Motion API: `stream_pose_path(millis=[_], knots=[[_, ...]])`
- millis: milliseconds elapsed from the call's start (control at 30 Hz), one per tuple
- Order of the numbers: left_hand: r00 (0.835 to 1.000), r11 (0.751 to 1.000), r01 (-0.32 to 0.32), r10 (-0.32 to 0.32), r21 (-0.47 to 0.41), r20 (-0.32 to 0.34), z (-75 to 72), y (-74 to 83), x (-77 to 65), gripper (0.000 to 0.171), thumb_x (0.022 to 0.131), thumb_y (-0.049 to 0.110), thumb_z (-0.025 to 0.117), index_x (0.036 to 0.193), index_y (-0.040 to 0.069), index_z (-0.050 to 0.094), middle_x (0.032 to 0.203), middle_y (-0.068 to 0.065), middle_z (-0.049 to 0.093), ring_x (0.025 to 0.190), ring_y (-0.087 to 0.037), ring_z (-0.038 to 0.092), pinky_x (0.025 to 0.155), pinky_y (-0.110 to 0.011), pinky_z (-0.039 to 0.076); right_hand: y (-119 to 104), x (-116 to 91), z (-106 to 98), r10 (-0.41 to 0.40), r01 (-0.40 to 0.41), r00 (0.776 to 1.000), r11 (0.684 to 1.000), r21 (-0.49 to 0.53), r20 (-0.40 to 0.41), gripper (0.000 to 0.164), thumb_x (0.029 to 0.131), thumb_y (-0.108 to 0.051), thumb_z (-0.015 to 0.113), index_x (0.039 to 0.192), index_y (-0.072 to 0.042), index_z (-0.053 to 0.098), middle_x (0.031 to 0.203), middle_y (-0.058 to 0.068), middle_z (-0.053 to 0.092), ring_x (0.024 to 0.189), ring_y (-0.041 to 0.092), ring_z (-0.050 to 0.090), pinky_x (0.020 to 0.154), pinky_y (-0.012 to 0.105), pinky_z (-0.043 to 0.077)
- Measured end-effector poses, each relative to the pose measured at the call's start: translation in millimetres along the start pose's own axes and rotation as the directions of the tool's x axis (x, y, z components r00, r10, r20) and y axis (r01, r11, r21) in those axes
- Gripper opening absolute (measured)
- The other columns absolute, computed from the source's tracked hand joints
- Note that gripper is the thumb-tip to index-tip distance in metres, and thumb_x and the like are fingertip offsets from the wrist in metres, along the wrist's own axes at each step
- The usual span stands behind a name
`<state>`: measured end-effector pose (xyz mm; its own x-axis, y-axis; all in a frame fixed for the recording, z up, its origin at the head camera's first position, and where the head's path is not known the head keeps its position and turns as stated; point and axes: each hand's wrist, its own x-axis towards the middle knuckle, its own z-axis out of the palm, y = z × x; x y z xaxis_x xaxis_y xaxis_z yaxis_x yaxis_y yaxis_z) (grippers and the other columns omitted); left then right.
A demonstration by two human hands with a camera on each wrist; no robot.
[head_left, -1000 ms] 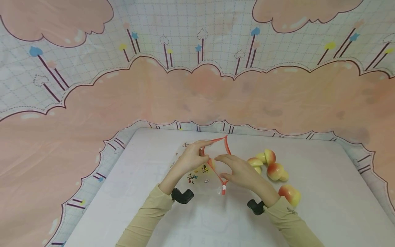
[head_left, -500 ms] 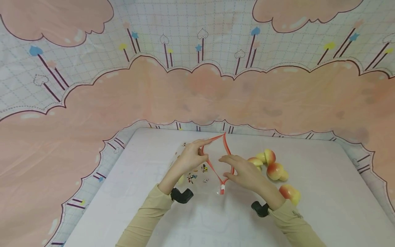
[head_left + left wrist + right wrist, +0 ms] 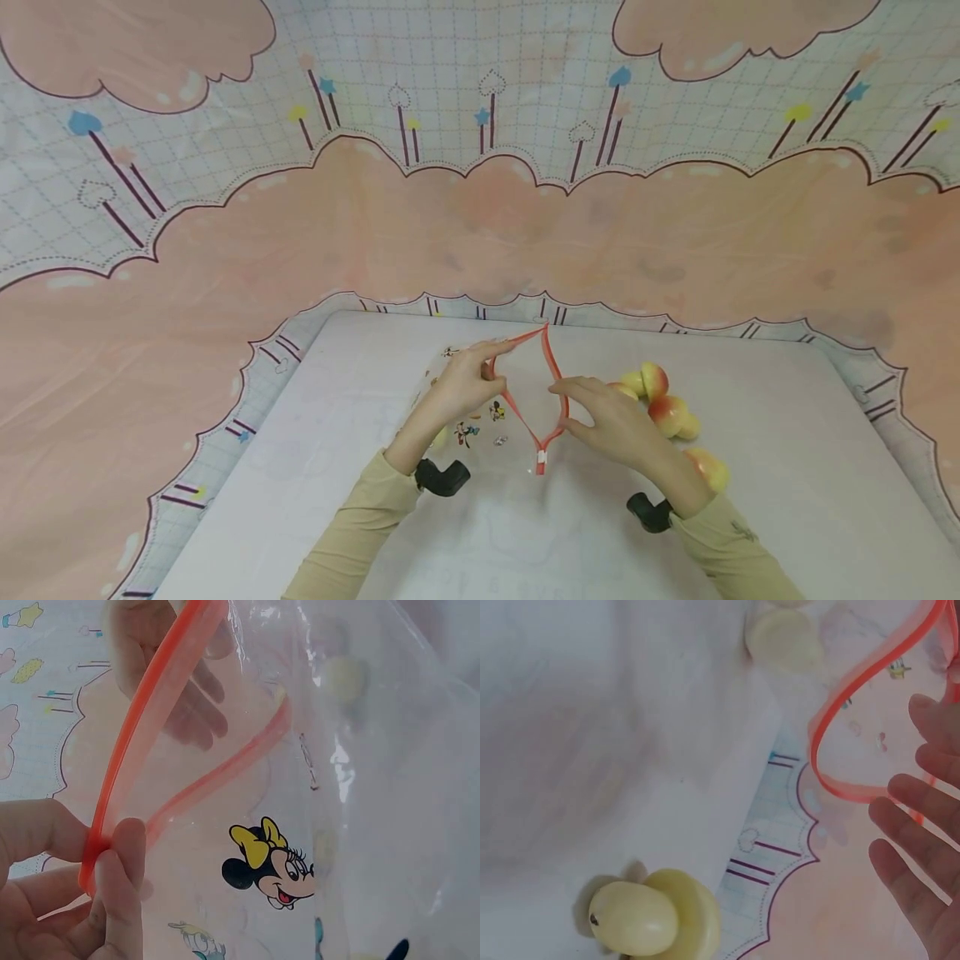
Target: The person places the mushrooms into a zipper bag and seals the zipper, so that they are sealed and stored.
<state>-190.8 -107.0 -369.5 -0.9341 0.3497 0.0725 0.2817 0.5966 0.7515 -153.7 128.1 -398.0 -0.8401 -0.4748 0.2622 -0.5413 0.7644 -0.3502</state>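
A plain white worktop (image 3: 810,483) spreads beneath both grips and out to either side, its far edge lying beyond them. Toy mushrooms with red-and-yellow caps lie on it to the right of the right grip (image 3: 603,421). One (image 3: 622,390) sits just past that grip, mostly hidden by it. Slightly farther out, a second mushroom (image 3: 655,380) lies on its side, stem toward the grip; close against it, a third (image 3: 667,414) points its stem away. A fourth (image 3: 715,471) lies nearer the wearer, partly covered by the wrist behind the right grip.
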Motion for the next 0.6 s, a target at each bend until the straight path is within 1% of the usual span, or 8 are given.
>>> stream_pose_path(millis=[133,233,400,500,600], knots=[[1.0,1.0,-0.009,0.009,0.007,-0.003,0.2,-0.2,-0.4,0.056,0.082,0.003,0.063,0.137,0.011,0.055,0.145,-0.012,0.048,0.07,-0.012,0.053,0.056,-0.022,0.044,3,-4,-2,-0.008,0.008,1.0,1.0,0.003,-0.017,0.047,0.081,-0.023,0.076,0.125,-0.015,0.063,0.125,0.005,0.065,0.117,0.025,0.061,0.095,0.045,0.051],[1.0,1.0,-0.01,0.01,0.004,0.0,0.6,-0.9,-0.5,0.057,0.082,0.003,0.063,0.137,0.011,0.054,0.144,-0.012,0.049,0.069,-0.012,0.053,0.055,-0.022,0.043,7,-6,-3,-0.01,0.01,1.0,1.0,0.011,-0.015,0.046,0.082,-0.021,0.075,0.125,-0.013,0.063,0.125,0.005,0.065,0.117,0.026,0.06,0.097,0.045,0.049],[1.0,1.0,-0.01,0.01,-0.002,0.007,1.9,-1.6,-0.8,0.056,0.082,0.004,0.063,0.137,0.011,0.054,0.146,-0.013,0.046,0.069,-0.011,0.053,0.055,-0.022,0.043,13,-13,-5,0.019,-0.019,1.0,1.0,0.008,-0.009,0.045,0.083,-0.022,0.073,0.125,-0.013,0.062,0.126,0.006,0.065,0.116,0.027,0.06,0.094,0.045,0.051],[1.0,1.0,-0.009,0.009,-0.003,0.011,2.6,-0.9,-0.5,0.057,0.082,0.003,0.061,0.138,0.012,0.054,0.147,-0.011,0.046,0.067,-0.01,0.051,0.054,-0.021,0.042,17,-19,-7,0.037,-0.037,0.999,0.999,0.007,-0.019,0.044,0.082,-0.022,0.073,0.125,-0.014,0.062,0.125,0.006,0.065,0.115,0.026,0.06,0.092,0.044,0.052],[1.0,1.0,-0.003,0.004,-0.004,0.016,3.0,-0.8,-0.2,0.057,0.082,0.003,0.062,0.138,0.013,0.054,0.149,-0.009,0.045,0.066,-0.01,0.051,0.054,-0.021,0.041,21,-24,-9,0.042,-0.042,0.999,0.999,0.006,-0.026,0.043,0.082,-0.021,0.073,0.123,-0.014,0.063,0.124,0.006,0.065,0.115,0.026,0.06,0.093,0.045,0.051]])
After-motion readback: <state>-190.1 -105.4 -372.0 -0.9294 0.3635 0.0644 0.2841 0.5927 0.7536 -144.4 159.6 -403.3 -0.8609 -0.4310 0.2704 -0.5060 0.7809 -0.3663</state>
